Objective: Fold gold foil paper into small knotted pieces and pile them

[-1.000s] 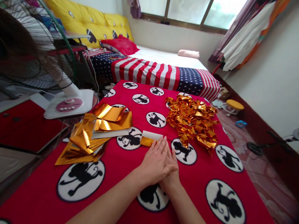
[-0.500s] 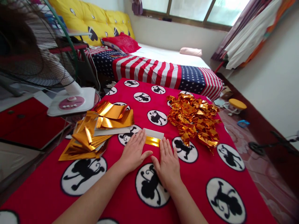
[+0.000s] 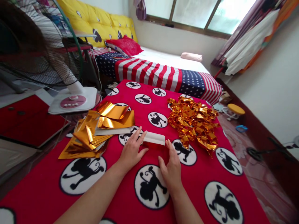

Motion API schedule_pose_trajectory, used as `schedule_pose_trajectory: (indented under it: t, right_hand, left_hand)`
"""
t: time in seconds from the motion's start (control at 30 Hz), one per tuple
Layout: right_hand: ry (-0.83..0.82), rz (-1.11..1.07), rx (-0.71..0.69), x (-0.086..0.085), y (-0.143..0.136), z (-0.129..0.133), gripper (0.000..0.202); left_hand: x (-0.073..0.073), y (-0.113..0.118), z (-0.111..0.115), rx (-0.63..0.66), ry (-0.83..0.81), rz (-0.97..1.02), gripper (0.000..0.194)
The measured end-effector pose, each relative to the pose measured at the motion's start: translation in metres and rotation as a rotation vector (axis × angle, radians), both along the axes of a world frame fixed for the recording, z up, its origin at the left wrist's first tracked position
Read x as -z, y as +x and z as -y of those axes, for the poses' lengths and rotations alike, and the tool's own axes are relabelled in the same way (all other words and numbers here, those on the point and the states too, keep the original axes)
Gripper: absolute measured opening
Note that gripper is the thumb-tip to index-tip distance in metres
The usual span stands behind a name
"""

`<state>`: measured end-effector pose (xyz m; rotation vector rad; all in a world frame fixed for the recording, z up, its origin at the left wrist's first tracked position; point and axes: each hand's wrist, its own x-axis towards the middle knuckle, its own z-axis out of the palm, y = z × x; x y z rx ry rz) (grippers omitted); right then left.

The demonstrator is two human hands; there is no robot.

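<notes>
Gold foil paper is the material in hand: a folded strip [image 3: 154,137], white side up, lies flat on a worktop covered by a red cloth [image 3: 198,174] printed with white circles and black monkey figures. The strip's long axis runs left to right across the view, tilting slightly down toward the right. It sits directly ahead of both hands, on their far side.

The left hand [image 3: 131,150] rests palm down with fingers spread, its fingertips touching the strip's left end. The right hand [image 3: 172,165] also lies palm down with fingers loosely together, its fingertips at or just below the strip's right end; whether they touch the paper cannot be told. Neither hand pinches anything. The left hand reaches a little farther forward, so it is the nearer of the two to the strip. The strip spans the gap between the two sets of fingertips.

To the left of the left hand, a loose stack of gold sheets [image 3: 93,133] lies on the cloth, some curled at the top, just beside the strip's left end. To the right and farther off, a heap of folded gold pieces [image 3: 192,121] sits near the strip's right end but apart from it.

Beyond the worktop is a bed [image 3: 158,70] with a stars-and-stripes cover, and a standing fan [image 3: 42,46] at far left.
</notes>
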<state>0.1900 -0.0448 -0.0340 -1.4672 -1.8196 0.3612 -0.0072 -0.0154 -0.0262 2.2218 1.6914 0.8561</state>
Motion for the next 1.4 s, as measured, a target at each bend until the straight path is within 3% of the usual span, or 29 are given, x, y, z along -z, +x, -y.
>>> schedule_pose_trajectory:
  t: [0.13,0.3,0.4,0.57,0.77,0.97,1.1,1.4]
  right_hand:
    - [-0.077,-0.206,-0.013,-0.003,-0.001,0.000,0.066]
    - [-0.158,-0.379,-0.007,-0.009,-0.002,0.003,0.052]
    - [-0.170,-0.405,0.016,-0.011,-0.005,0.002,0.045]
    - [-0.221,-0.187,0.174,-0.018,-0.012,-0.010,0.036]
    - [-0.241,0.163,0.265,-0.025,-0.019,-0.025,0.018]
    - [-0.227,0.202,0.267,-0.024,-0.020,-0.025,0.018]
    - [-0.189,0.171,0.238,-0.023,-0.018,-0.022,0.020]
    - [-0.200,0.309,0.272,-0.025,-0.024,-0.026,0.018]
  left_hand:
    - [-0.001,-0.002,-0.001,0.009,0.010,0.139,0.064]
    - [0.000,-0.006,-0.004,0.004,0.021,0.350,0.022]
    - [0.002,-0.006,-0.009,-0.013,0.038,0.375,0.011]
    - [0.001,-0.001,-0.018,-0.084,0.057,0.282,0.008]
    - [-0.003,0.003,-0.018,-0.169,0.075,0.174,0.033]
    - [-0.006,0.003,-0.015,-0.110,0.124,0.214,0.023]
    - [-0.005,0.001,-0.017,-0.047,0.066,0.200,0.017]
    - [-0.005,0.006,-0.030,-0.131,0.002,0.084,0.014]
